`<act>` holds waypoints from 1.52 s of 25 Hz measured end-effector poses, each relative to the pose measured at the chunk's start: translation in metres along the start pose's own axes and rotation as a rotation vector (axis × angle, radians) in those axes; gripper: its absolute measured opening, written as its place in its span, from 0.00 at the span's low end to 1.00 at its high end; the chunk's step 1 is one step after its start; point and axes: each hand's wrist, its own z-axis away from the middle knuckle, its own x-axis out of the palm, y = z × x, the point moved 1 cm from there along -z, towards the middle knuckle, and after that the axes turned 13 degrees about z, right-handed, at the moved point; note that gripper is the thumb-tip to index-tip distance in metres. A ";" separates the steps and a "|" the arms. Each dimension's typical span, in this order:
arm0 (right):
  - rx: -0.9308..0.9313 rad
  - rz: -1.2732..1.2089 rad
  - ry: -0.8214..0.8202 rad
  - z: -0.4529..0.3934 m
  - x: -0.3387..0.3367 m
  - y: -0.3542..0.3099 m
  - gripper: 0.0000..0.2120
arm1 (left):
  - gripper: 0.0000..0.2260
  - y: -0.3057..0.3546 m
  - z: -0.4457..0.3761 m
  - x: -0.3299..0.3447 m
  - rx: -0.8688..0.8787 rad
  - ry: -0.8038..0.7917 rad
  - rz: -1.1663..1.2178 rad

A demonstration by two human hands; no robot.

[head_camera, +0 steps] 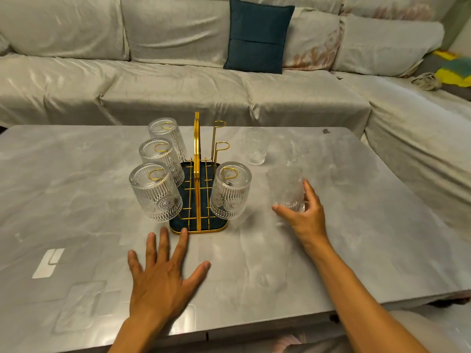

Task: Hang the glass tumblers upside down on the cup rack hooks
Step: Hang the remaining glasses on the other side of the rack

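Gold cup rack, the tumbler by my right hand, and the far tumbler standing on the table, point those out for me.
Gold cup rack [196, 149]: head view, on the upright centre handle.
Tumbler by the right hand [286, 187]: head view, on its patterned side wall.
Far tumbler [255, 146]: head view, on the middle of its side.

Head camera looks forward and down (wide-angle), close over the table [254, 263].

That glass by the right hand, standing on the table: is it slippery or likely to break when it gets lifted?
Probably breakable: the tumbler looks like clear pressed glass, so a knock against the gold rack could chip it. Its ribbed pattern should help the right hand keep its grip. Standing upright on the flat table, it seems unlikely to roll.
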 end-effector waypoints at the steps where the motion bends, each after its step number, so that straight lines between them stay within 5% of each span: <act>1: -0.042 -0.023 -0.015 -0.006 -0.007 -0.012 0.43 | 0.37 0.000 0.000 0.000 -0.003 0.002 0.000; 7: -0.291 -0.096 0.010 -0.052 -0.044 -0.136 0.31 | 0.38 0.001 -0.001 -0.001 -0.015 0.015 0.022; 12: -0.442 0.158 -0.021 -0.073 -0.024 -0.189 0.29 | 0.37 -0.001 -0.001 0.000 -0.005 0.036 0.030; 25: -0.539 0.404 -0.260 -0.076 0.042 -0.178 0.26 | 0.37 -0.007 -0.004 0.008 0.010 0.099 0.047; 38: -0.355 0.481 -0.431 -0.077 0.066 -0.168 0.21 | 0.38 -0.007 -0.005 0.008 0.012 0.082 0.029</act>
